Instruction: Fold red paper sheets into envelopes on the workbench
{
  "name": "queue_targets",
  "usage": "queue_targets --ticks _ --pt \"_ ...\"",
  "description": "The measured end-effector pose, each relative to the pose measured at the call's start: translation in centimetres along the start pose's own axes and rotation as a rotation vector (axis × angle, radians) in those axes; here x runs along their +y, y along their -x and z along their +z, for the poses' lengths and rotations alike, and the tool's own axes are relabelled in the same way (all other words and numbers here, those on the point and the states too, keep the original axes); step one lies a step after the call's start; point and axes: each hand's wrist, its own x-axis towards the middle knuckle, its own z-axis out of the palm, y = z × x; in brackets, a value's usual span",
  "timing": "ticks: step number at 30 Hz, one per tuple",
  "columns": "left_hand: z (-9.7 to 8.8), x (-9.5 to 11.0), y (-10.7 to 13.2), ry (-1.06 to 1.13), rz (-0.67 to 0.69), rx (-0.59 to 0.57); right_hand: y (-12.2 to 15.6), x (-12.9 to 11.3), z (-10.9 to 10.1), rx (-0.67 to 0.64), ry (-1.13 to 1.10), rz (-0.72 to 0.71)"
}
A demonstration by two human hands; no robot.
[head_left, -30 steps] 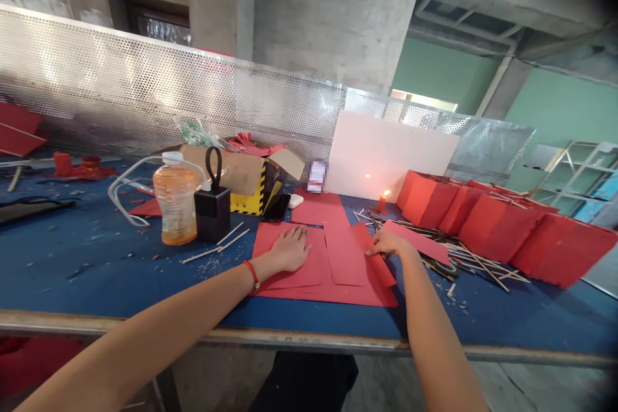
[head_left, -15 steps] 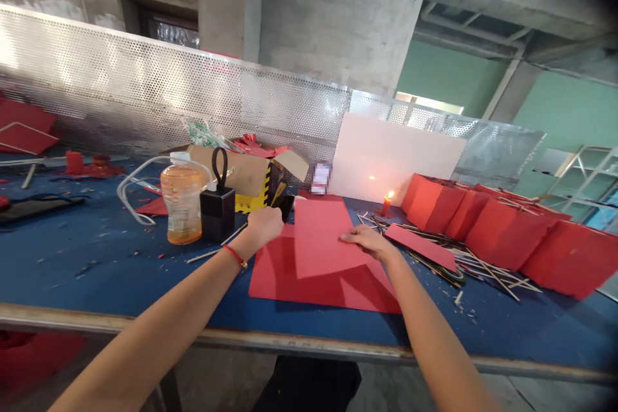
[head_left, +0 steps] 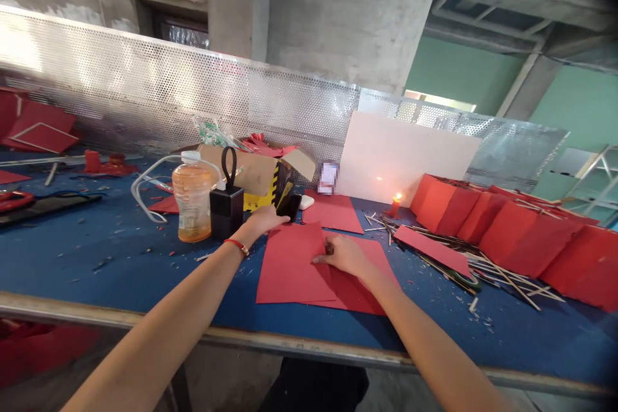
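A sheet of red paper (head_left: 294, 270) lies on the table, overlapping another red sheet (head_left: 369, 277) to its right. My right hand (head_left: 344, 255) is at the right edge of the upper sheet, with thumb and fingers pinched on it. My left hand (head_left: 264, 221), with a red cord at the wrist, rests by that sheet's upper left corner. Just beyond its fingertips is a black flat object (head_left: 290, 207); whether the fingers touch it I cannot tell, and most of them are hidden. Behind lies a third red sheet (head_left: 338, 212).
An orange bottle (head_left: 192, 199) and a black power bank (head_left: 226, 212) stand left of my left hand. A cardboard box (head_left: 236, 170) sits behind them. To the right are a lit red candle (head_left: 396, 206), thin sticks (head_left: 502, 277) and folded red paper pieces (head_left: 512, 228).
The upper red sheet has come down and left, from being held raised to lying flat. My right hand has moved left with its edge. The view has shifted slightly left.
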Motion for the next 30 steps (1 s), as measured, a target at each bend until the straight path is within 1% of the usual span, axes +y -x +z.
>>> queue_targets --ticks 3,6,9,12,13,16,19,22,24,26,28,30 --pt "0.0 0.2 0.2 0.063 -0.054 -0.110 0.2 -0.4 0.0 0.003 0.082 0.026" --pt "0.2 0.4 0.1 0.026 -0.032 -0.091 0.1 0.3 -0.2 0.023 0.096 0.037" --pt "0.4 0.3 -0.3 -0.037 -0.002 -0.066 -0.5 2.4 -1.1 0.065 0.135 0.080" --pt "0.5 0.1 -0.8 -0.059 0.003 -0.063 -1.1 5.7 -2.5 0.140 0.218 0.112" --pt "0.5 -0.1 -1.0 -0.064 0.007 -0.059 -1.3 6.8 -2.8 0.145 0.214 0.127" --pt "0.7 -0.4 -1.3 -0.065 0.032 -0.047 -1.7 9.6 -3.5 0.085 0.118 0.189" --pt "0.7 -0.5 -1.3 -0.057 0.063 -0.030 -2.0 11.0 -3.5 0.073 0.019 0.225" --pt "0.7 -0.2 -0.9 -0.054 0.099 0.011 -2.2 11.3 -3.4 0.056 -0.028 0.239" --pt "0.9 0.3 -0.4 -0.074 0.141 0.062 -2.2 11.3 -3.4 0.047 -0.022 0.241" --pt "1.3 1.0 0.4 -0.142 0.223 0.114 -2.1 11.3 -3.6 0.079 0.033 0.249" --pt "2.0 2.0 1.3 -0.238 0.343 0.145 -2.0 11.4 -3.8 0.129 0.107 0.279" --pt "2.7 3.2 2.3 -0.289 0.475 0.159 -1.9 11.6 -4.0 0.145 0.156 0.324"
